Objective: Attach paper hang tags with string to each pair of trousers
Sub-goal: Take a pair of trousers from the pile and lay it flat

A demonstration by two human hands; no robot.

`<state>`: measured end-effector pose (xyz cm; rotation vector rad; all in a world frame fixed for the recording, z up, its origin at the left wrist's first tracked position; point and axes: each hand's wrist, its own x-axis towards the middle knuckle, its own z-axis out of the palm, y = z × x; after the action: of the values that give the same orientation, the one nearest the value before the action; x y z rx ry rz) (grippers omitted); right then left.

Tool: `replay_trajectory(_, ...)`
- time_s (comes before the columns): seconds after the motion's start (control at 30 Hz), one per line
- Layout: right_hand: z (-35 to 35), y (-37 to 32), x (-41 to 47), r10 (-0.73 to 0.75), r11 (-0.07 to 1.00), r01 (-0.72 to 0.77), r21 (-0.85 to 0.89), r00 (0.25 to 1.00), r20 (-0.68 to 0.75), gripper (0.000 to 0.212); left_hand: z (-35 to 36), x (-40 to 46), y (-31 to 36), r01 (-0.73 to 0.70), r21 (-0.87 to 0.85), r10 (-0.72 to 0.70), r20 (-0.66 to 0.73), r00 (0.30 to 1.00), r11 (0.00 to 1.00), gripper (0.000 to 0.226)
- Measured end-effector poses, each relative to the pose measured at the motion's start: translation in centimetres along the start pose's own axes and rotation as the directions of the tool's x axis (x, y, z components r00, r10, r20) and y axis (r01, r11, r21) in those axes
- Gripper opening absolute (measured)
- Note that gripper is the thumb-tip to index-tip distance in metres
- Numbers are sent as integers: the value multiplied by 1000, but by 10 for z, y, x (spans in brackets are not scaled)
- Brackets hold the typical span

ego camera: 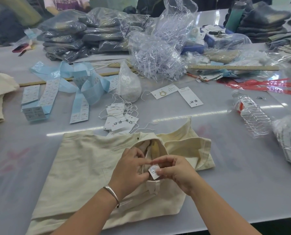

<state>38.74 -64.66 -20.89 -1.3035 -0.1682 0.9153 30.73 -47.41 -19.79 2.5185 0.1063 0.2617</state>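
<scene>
Both hands — left hand [130, 168], right hand [177, 172] — apparently pinch the trousers' [83, 167] label [154, 172].

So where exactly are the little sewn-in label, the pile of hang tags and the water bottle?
sewn-in label [154, 172], head view, on its white printed face.
pile of hang tags [120, 122], head view, on a top tag.
water bottle [252, 114], head view, on its clear ribbed body.

Cream cotton trousers [83, 168] lie folded flat at the table's near edge, waistband opened, a small white sewn-in label [154, 172] showing (print unreadable). White paper hang tags with string [119, 119] lie heaped just beyond, mid-table.
</scene>
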Motion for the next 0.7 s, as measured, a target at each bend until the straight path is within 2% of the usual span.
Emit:
replay_trajectory(0.23,2,-2,-6,-94,995,93,28,995,36,31,0,-3,1,-53,-68,42,-148,988,996,16)
replay_trajectory(0.5,16,-17,-15,-207,978,207,-13,978,23,32,-9,-2,2,-56,-166,9,-277,961,985,20)
replay_trajectory(0.7,26,-25,-12,-268,963,270,-13,961,64,31,-21,0,0,-58,-199,-6,-308,951,978,25)
